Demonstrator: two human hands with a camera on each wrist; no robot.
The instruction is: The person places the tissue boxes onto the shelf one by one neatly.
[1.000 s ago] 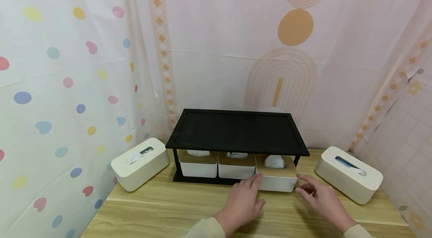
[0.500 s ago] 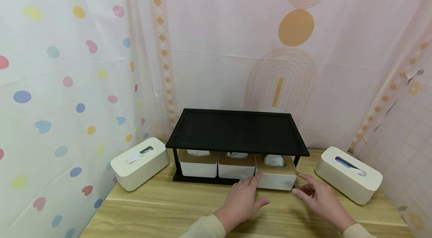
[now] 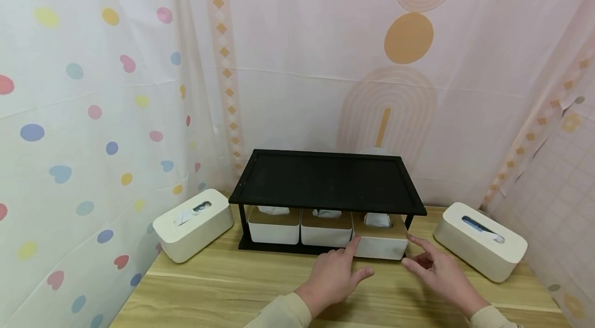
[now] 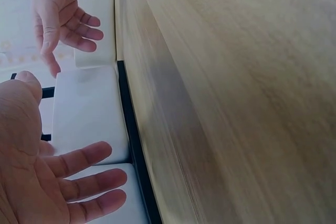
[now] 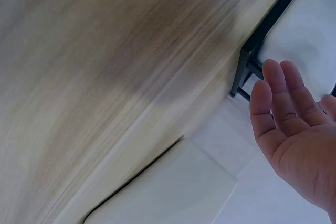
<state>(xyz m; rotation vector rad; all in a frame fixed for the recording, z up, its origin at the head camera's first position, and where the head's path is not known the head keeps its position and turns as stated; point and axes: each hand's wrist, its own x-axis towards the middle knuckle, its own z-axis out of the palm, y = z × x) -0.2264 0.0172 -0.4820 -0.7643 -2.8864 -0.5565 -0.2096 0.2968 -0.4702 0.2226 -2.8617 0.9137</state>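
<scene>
Slightly farther back than a second ago, the right-hand tan-topped box [image 3: 383, 246] stands partly under the black rack [image 3: 325, 181], just beside the middle box [image 3: 326, 235]. Wooden counter [image 3: 209, 292] carries the rack, with a cream box [image 3: 481, 243] to its right. The hands are apart, fingers loosely extended: left hand [image 3: 331, 275] touching the tan-topped box's front left corner, right hand [image 3: 441, 271] at its right edge. White tissue [image 3: 377, 220] shows in its slot.

At lower centre, three boxes [image 3: 326, 236] are partly hidden by the black shelf [image 3: 325, 181]. Both sleeves [image 3: 284, 312] are cut off at the bottom.
</scene>
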